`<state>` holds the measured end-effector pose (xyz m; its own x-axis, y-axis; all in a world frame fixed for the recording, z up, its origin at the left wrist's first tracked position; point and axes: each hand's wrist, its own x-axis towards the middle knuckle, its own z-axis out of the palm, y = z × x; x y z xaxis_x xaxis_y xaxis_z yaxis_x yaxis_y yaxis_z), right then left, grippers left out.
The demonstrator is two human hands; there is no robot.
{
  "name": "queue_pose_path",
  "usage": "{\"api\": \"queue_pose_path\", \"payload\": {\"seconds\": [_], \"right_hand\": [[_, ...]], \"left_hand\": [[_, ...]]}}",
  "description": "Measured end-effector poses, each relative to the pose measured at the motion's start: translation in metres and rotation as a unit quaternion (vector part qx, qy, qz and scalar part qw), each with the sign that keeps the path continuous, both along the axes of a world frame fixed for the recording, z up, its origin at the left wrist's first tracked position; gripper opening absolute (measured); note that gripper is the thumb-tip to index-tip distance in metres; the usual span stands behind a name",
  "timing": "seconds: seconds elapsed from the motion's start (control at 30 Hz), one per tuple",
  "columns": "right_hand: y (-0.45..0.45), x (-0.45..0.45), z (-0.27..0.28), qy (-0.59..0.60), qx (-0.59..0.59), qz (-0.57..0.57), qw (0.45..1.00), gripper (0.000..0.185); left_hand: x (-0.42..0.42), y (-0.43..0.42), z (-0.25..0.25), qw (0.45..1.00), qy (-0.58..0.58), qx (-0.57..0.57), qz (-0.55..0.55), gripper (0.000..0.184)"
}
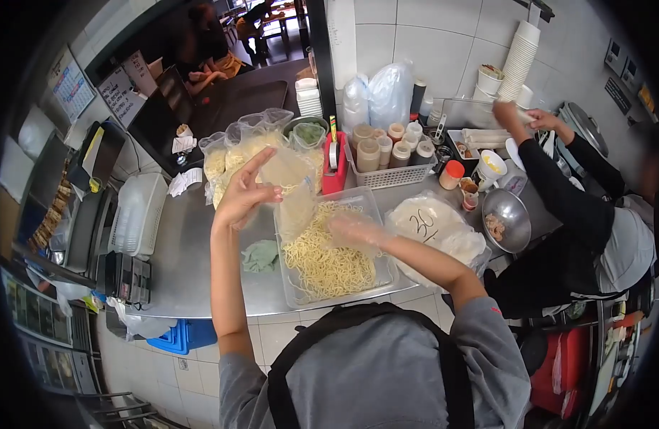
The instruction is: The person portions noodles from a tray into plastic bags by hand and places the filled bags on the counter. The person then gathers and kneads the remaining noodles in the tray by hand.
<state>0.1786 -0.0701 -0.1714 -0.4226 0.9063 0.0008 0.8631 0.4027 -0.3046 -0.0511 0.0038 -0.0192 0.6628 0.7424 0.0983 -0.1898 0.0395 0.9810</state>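
A clear rectangular tub [293, 289] full of yellow noodles [333, 264] sits on the steel counter in front of me. Above its left back corner is my left hand [247, 191], with a clear plastic bag [297, 204] hanging beside its fingers. Thumb and forefinger are spread; the other fingers are partly hidden, and the grip on the bag is unclear. My right hand [354, 230], in a thin clear glove, is over the right part of the noodles. It is blurred, so its fingers cannot be made out. Filled noodle bags [233, 157] stand behind the tub.
A green cloth [260, 256] lies left of the tub. At the right are a bag marked 30 [433, 232] and a metal bowl [507, 220]. Behind stand a red holder [335, 164] and a bottle basket [394, 174]. A co-worker's arms [558, 164] reach over the counter's right side.
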Motion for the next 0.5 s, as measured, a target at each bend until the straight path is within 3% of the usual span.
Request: {"api": "queue_pose_path", "payload": {"seconds": [0.07, 0.13, 0.17, 0.2, 0.23, 0.3, 0.37, 0.43, 0.5], "right_hand": [[0.004, 0.002, -0.007, 0.018, 0.004, 0.018, 1.000, 0.038], [0.013, 0.012, 0.008, 0.123, -0.031, 0.025, 0.992, 0.033], [0.012, 0.017, 0.032, 0.260, -0.117, 0.009, 0.958, 0.028], [0.011, 0.021, 0.056, 0.393, -0.194, -0.012, 0.899, 0.024], [0.008, 0.024, 0.087, 0.580, -0.324, -0.051, 0.746, 0.017], [0.006, 0.027, 0.135, 0.517, -0.172, 0.060, 0.836, 0.015], [-0.012, 0.029, 0.204, 0.559, -0.175, 0.022, 0.810, 0.020], [-0.001, 0.030, 0.227, 0.563, -0.072, 0.057, 0.822, 0.022], [0.011, 0.034, 0.261, 0.534, -0.072, 0.057, 0.840, 0.024]], "left_hand": [[-0.008, 0.002, 0.000, 1.000, 0.005, -0.001, 0.011, 0.078], [-0.015, 0.001, -0.005, 0.999, 0.026, -0.003, 0.020, 0.078], [-0.018, 0.001, -0.009, 0.999, 0.025, -0.009, 0.028, 0.078], [-0.020, 0.000, -0.014, 0.999, 0.025, -0.014, 0.035, 0.078], [-0.022, 0.000, -0.017, 0.999, 0.024, -0.018, 0.041, 0.078], [-0.026, -0.002, -0.022, 0.998, 0.030, -0.024, 0.042, 0.079], [-0.029, -0.004, -0.025, 0.998, 0.031, -0.029, 0.042, 0.080], [-0.031, -0.005, -0.027, 0.998, 0.027, -0.032, 0.041, 0.080], [-0.030, -0.009, -0.026, 0.998, 0.031, -0.030, 0.038, 0.081]]}}
